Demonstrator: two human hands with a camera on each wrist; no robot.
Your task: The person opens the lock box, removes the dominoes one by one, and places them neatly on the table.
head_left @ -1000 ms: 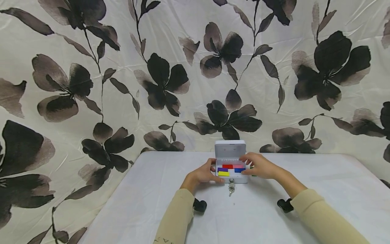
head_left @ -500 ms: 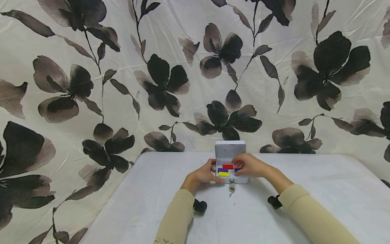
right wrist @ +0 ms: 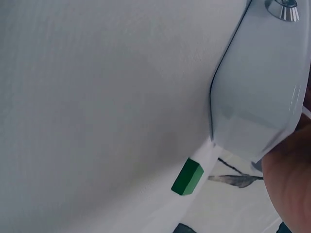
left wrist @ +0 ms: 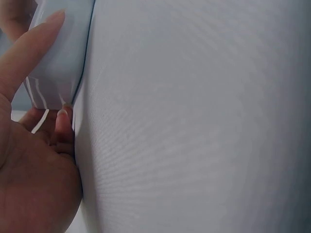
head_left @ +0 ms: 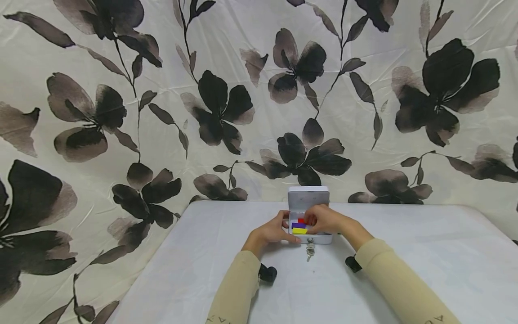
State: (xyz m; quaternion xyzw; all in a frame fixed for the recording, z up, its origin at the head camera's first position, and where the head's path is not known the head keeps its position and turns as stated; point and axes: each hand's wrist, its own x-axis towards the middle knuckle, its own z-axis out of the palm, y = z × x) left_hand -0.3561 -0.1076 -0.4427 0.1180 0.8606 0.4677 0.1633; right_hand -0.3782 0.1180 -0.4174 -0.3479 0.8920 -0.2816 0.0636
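A small white cash box (head_left: pixel 323 240) stands on the table with its lid (head_left: pixel 309 197) raised. My left hand (head_left: pixel 269 231) grips its left side, the thumb lying along the front wall and the other fingers at the side wall. Inside lie a yellow block (head_left: pixel 298 231), a purple block (head_left: pixel 298 225) and a partly covered red block (head_left: pixel 301 221). My right hand (head_left: pixel 327 221) reaches in over the right half, fingertips by these blocks. Whether it pinches one is hidden. In the right wrist view a green block (right wrist: pixel 186 179) lies on the table beside the box.
Keys (head_left: pixel 310 252) hang from the lock on the box front. White cloth covers the table (head_left: pixel 202 265). Behind its far edge hangs a floral sheet (head_left: pixel 226 180). Each wrist carries a black camera (head_left: pixel 267 273).
My right hand has moved left, from the box's right edge to above the blocks inside, covering the pink and blue ones. My left hand keeps its grip.
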